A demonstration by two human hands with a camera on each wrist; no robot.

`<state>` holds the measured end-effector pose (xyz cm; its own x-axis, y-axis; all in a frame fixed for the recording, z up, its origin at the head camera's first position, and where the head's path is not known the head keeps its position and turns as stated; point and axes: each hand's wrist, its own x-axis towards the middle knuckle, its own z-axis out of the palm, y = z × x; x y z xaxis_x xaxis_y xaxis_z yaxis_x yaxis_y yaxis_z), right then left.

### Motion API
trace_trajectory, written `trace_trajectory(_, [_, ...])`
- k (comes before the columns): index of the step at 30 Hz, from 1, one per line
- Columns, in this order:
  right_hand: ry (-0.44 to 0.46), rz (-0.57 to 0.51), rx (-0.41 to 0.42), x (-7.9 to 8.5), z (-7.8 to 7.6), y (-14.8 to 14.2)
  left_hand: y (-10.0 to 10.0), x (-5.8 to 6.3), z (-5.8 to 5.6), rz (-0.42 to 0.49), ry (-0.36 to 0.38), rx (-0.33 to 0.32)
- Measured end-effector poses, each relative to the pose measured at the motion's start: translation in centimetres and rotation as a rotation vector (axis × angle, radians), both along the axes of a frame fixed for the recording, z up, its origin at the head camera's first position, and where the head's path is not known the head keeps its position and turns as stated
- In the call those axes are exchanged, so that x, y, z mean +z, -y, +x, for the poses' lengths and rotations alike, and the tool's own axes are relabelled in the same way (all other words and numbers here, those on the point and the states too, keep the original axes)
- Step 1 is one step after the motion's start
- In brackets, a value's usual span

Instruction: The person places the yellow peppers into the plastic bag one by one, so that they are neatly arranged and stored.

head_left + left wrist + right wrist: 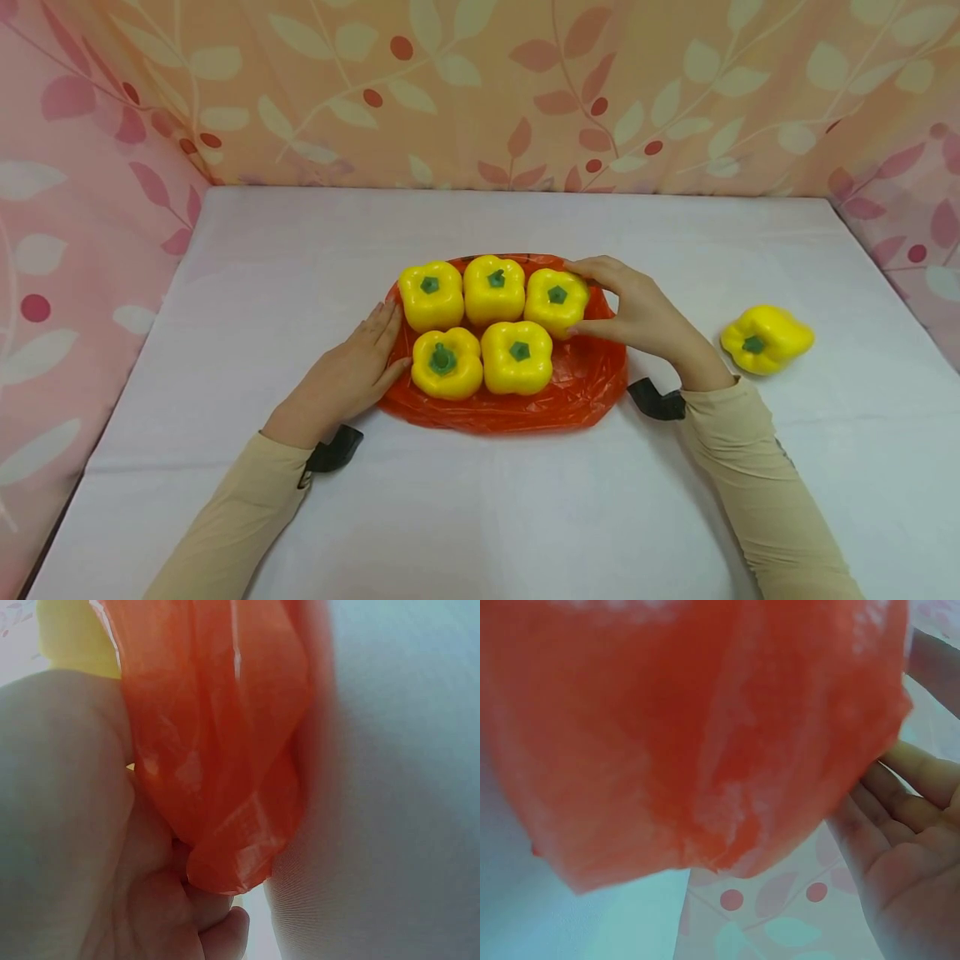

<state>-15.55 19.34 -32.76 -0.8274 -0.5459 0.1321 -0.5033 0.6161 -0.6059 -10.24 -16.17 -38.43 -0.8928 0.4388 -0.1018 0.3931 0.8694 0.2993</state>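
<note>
My left hand (348, 367) rests along the left side of a red plastic bag (480, 414), fingers straight. Several yellow bell peppers stand stem-up on the bag: a back row of three and a front row of two. At the right end of the back row, my right hand (637, 312) holds a yellow bell pepper (557, 302) between thumb and fingers. The front left pepper (447, 364) is nearest my left thumb. In the left wrist view the bag's crinkled side (217, 750) lies against my fingers; in the right wrist view, the bag (705, 750) hides the peppers.
Another yellow bell pepper (767, 339) lies on its side to the right, beyond my right wrist. A white cloth (480, 517) covers the table. Patterned curtains (480, 92) hang behind it and at both sides. Black wrist mounts (335, 450) stick out below my sleeves.
</note>
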Motion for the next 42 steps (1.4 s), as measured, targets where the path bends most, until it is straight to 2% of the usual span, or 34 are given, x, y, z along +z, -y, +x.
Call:
trace_trajectory(7, [-0.014, -0.014, 0.002, -0.14, -0.26, -0.16, 0.0, 0.1, -0.03, -0.005, 0.003, 0.001])
trace_trajectory(15, [-0.083, -0.049, -0.01, -0.2, -0.49, -0.34, 0.07, 0.03, -0.05, 0.002, 0.005, 0.002])
trace_trajectory(27, [-0.023, -0.043, -0.039, -0.29, -0.61, -0.47, 0.14, 0.0, -0.07, 0.006, 0.017, 0.004])
trace_trajectory(42, [-0.022, -0.067, -0.065, -0.05, -0.26, -0.75, 0.09, -0.13, -0.17, 0.003, 0.009, -0.004])
